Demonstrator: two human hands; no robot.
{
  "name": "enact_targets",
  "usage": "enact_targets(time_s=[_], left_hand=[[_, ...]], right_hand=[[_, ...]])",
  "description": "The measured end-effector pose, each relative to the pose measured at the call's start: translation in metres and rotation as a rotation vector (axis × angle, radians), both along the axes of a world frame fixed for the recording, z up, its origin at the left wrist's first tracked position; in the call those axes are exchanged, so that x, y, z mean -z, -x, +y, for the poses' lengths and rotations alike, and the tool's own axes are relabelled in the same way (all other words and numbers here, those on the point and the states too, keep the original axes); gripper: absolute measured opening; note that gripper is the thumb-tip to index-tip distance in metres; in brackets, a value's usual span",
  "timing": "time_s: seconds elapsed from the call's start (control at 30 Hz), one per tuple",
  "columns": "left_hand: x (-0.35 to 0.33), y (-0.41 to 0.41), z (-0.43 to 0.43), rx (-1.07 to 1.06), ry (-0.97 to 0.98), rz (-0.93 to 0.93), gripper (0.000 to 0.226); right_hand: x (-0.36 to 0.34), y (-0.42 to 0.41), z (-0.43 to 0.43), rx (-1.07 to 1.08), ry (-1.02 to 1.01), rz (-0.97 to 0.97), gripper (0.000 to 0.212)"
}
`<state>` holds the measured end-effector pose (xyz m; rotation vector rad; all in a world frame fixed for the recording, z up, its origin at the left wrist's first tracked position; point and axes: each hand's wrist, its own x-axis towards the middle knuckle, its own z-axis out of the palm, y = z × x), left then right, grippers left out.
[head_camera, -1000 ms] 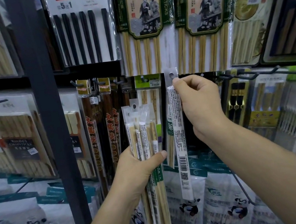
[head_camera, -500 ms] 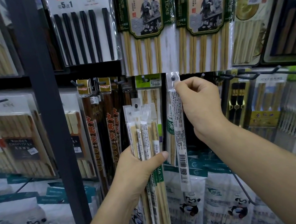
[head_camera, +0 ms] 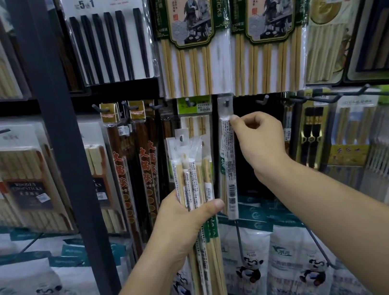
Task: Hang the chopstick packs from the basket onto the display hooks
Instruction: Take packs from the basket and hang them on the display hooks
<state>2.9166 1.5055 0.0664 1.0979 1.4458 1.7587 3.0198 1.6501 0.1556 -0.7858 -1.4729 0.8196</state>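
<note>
My left hand (head_camera: 187, 226) grips a bunch of several slim clear chopstick packs (head_camera: 192, 170), held upright in front of the display. One single pack (head_camera: 229, 157) hangs from a dark display hook (head_camera: 226, 102), the hook passing through the hole in its clear tab. My right hand (head_camera: 260, 140) is beside that pack's upper part, fingers curled, with thumb and forefinger touching or lightly pinching its edge just below the tab. No basket is in view.
A dark upright post (head_camera: 61, 142) stands at left. Large bamboo chopstick packs (head_camera: 194, 33) hang above. An empty hook (head_camera: 263, 100) sticks out right of the hung pack. Dark red packs (head_camera: 146, 169) hang left, and panda-printed bags (head_camera: 249, 265) fill the row below.
The single pack went up and onto the hook. My right hand slid from the pack's tab down to its edge and drew slightly right. The left hand stayed put.
</note>
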Motion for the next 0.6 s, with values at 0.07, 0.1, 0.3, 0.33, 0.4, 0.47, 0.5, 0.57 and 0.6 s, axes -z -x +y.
enact_targets(time_s=[0.07, 0.1, 0.3, 0.33, 0.4, 0.47, 0.5, 0.57, 0.6], left_hand=[[0.001, 0.0, 0.001, 0.015, 0.008, 0.0, 0.028], [0.002, -0.001, 0.002, 0.025, 0.005, -0.002, 0.026], [0.004, -0.004, 0.003, 0.078, -0.069, 0.044, 0.027], [0.004, -0.004, 0.003, 0.083, -0.076, 0.044, 0.027], [0.004, -0.005, 0.003, 0.096, -0.085, 0.028, 0.027], [0.005, -0.005, 0.004, 0.113, -0.094, 0.017, 0.025], [0.005, -0.005, 0.005, 0.118, -0.095, 0.018, 0.023], [0.007, -0.004, 0.006, 0.116, -0.089, -0.006, 0.018], [0.007, -0.003, 0.006, 0.11, -0.089, -0.041, 0.014]], right_hand=[[0.007, -0.005, -0.012, -0.022, -0.006, -0.003, 0.021], [0.012, -0.008, -0.02, -0.067, -0.018, -0.025, 0.021], [0.027, -0.016, -0.053, -0.417, -0.016, -0.23, 0.015], [0.026, -0.016, -0.053, -0.415, -0.012, -0.241, 0.011], [0.024, -0.016, -0.051, -0.414, 0.002, -0.255, 0.008], [0.024, -0.017, -0.048, -0.404, 0.001, -0.265, 0.008], [0.024, -0.018, -0.047, -0.392, -0.004, -0.262, 0.008], [0.02, -0.019, -0.044, -0.355, -0.013, -0.215, 0.007], [0.017, -0.019, -0.042, -0.332, -0.017, -0.171, 0.007]])
